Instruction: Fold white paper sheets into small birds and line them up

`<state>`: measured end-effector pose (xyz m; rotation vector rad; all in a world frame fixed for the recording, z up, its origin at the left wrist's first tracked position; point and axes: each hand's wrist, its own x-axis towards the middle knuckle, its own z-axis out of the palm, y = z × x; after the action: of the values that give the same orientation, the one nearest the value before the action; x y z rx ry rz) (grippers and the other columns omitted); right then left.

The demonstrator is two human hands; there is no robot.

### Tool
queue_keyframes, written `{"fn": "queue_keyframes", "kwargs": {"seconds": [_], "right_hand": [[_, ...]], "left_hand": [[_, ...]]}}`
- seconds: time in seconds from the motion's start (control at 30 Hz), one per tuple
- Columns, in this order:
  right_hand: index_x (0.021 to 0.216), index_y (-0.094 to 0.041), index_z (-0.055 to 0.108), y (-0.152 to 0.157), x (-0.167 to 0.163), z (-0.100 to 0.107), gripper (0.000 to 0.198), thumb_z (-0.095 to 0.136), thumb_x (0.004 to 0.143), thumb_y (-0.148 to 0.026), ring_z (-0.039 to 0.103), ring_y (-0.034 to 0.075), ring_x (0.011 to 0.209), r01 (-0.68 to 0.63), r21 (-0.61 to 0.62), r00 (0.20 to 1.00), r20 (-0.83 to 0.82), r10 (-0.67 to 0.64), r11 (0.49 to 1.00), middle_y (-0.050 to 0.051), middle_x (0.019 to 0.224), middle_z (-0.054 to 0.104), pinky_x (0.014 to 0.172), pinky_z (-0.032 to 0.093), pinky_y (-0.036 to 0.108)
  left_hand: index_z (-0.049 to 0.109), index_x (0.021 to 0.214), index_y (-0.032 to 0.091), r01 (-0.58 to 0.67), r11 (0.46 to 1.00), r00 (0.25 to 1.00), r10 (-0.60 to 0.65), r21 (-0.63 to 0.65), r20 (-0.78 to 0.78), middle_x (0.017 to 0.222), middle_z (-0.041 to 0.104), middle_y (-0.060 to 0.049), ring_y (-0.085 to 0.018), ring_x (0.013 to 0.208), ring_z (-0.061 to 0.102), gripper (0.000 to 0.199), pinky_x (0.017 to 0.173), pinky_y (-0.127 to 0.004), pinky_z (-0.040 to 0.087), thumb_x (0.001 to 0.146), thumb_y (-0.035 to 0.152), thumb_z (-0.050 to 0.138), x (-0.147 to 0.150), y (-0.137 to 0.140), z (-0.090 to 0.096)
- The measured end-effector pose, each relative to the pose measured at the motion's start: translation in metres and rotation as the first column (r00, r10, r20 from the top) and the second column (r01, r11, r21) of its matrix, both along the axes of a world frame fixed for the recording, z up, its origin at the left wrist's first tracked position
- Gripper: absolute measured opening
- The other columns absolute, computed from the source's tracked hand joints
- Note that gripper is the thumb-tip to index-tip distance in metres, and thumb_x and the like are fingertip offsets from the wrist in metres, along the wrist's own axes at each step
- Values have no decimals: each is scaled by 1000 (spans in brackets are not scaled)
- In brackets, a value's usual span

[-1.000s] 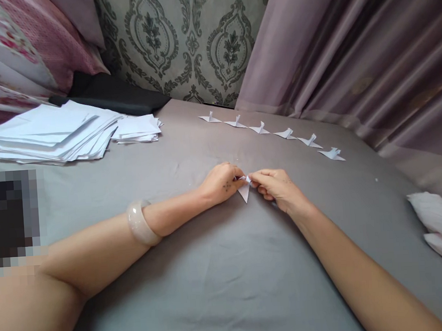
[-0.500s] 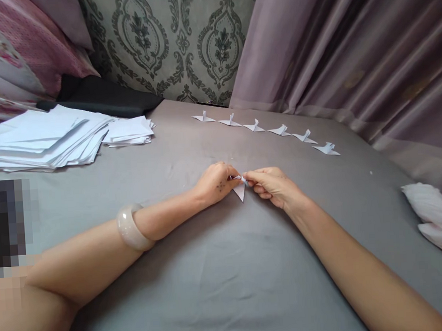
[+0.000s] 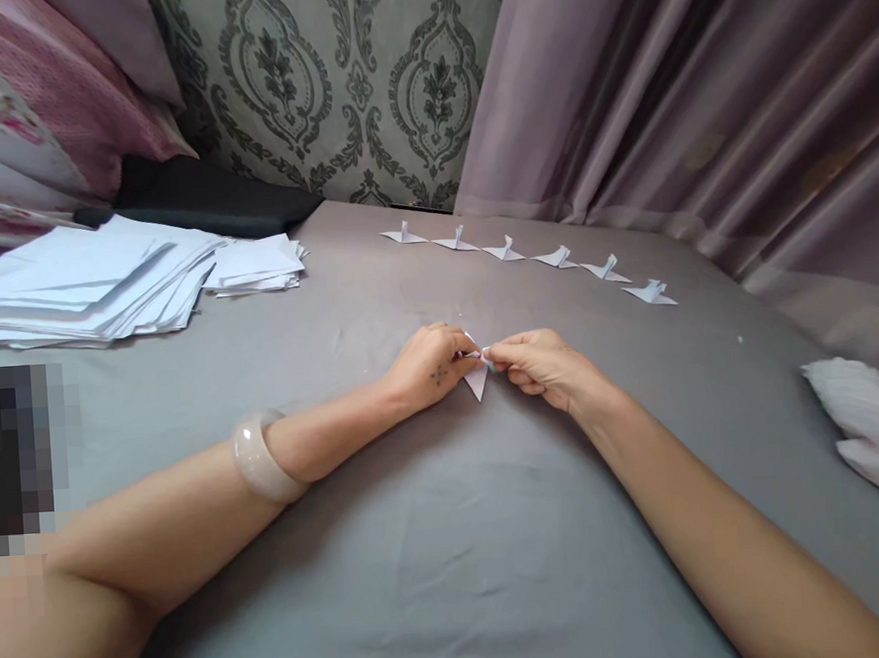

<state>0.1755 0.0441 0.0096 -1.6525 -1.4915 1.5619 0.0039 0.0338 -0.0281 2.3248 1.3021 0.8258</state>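
A small folded paper bird (image 3: 476, 381) is held between both hands, just above the grey sheet. Its pointed white wing hangs downward, and part of it is hidden by fingers. My left hand (image 3: 434, 361) pinches the bird's left side between thumb and fingers. On the other side, my right hand (image 3: 538, 365) grips its narrow end with thumb and forefinger, the other fingers curled under. Further back, several finished paper birds (image 3: 505, 251) stand in a slanting row, wings spread.
Stacked large white paper sheets (image 3: 71, 282) lie at the left, beside a smaller paper pile (image 3: 253, 264). Behind them is a black cloth (image 3: 208, 196). Purple curtains (image 3: 589, 91) hang at the right, with a crumpled white cloth (image 3: 862, 412) near the right edge of the grey sheet (image 3: 453, 547).
The bird has turned slightly in my fingers, and more white paper shows above my left fingertips. Both hands keep their pinch in nearly the same place.
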Motion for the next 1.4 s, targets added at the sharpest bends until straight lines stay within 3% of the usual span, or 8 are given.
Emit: {"fn": "queue_keyframes", "kwargs": {"seconds": [0.13, 0.3, 0.4, 0.57, 0.73, 0.9, 1.13, 1.4], "right_hand": [[57, -16, 48, 0, 1, 3, 21, 63, 70, -21, 23, 1, 39, -3, -44, 1000, -3, 3, 999, -6, 52, 37, 35, 10, 18], [57, -15, 49, 0, 0, 4, 28, 67, 74, -29, 21, 0, 38, -37, -8, 999, 22, 37, 999, -6, 52, 39, 34, 8, 18], [56, -16, 47, 1, 0, 4, 27, 64, 75, -23, 20, 0, 36, -6, -58, 1000, 20, 7, 998, -8, 47, 33, 33, 9, 17], [60, -13, 52, 5, 2, 4, 20, 58, 78, -17, 23, -1, 35, 35, -189, 995, -89, -53, 981, -4, 55, 46, 32, 11, 16], [57, -13, 51, 7, 4, 1, 22, 61, 77, -15, 21, -1, 35, 33, -149, 997, -63, -43, 988, -6, 49, 39, 31, 10, 16], [61, -13, 53, 7, 4, 0, 18, 60, 77, -15, 22, -1, 35, 47, -228, 981, -173, -88, 972, -4, 57, 47, 30, 12, 15], [57, -14, 54, 5, 5, 0, 22, 66, 74, -20, 21, -1, 35, 5, -96, 1000, -6, -6, 995, -4, 52, 46, 31, 10, 17], [55, -15, 54, 7, 6, -5, 21, 68, 71, -19, 22, 0, 35, 25, -85, 1000, -12, -26, 996, -4, 52, 50, 31, 10, 18]], "left_hand": [[73, 87, 19, 1, 1000, 1000, -1, 2, 11, 81, 70, -3, -18, 80, 60, 13, 75, -28, 46, 86, 23, 61, 1, -1, 1], [73, 87, 19, 28, 1000, 1000, -29, 11, 13, 81, 70, -3, -18, 82, 61, 14, 76, -28, 46, 87, 22, 59, 0, 0, 0], [73, 87, 19, 17, 1000, 1000, -17, 1, 18, 82, 71, -4, -18, 82, 61, 14, 77, -29, 46, 86, 23, 60, 0, -1, 1], [73, 86, 19, -2, 999, 1000, 4, -45, 27, 85, 72, -4, -18, 84, 62, 15, 77, -28, 46, 86, 22, 58, 1, -2, 3], [73, 83, 20, 7, 998, 998, -3, -64, 57, 86, 72, -2, -18, 85, 62, 16, 78, -28, 46, 86, 21, 57, 0, -2, 5], [73, 82, 19, -8, 997, 996, 15, -81, 87, 86, 72, -2, -17, 84, 62, 17, 77, -27, 46, 84, 16, 56, 0, -3, 5], [74, 82, 19, -20, 992, 984, 41, -127, 171, 86, 73, -1, -15, 81, 64, 17, 75, -24, 47, 82, 15, 58, 1, -4, 6], [74, 85, 19, -81, 974, 988, 107, -212, 112, 78, 71, -1, -14, 69, 60, 16, 63, -23, 43, 82, 24, 59, 3, -6, 9]]}}
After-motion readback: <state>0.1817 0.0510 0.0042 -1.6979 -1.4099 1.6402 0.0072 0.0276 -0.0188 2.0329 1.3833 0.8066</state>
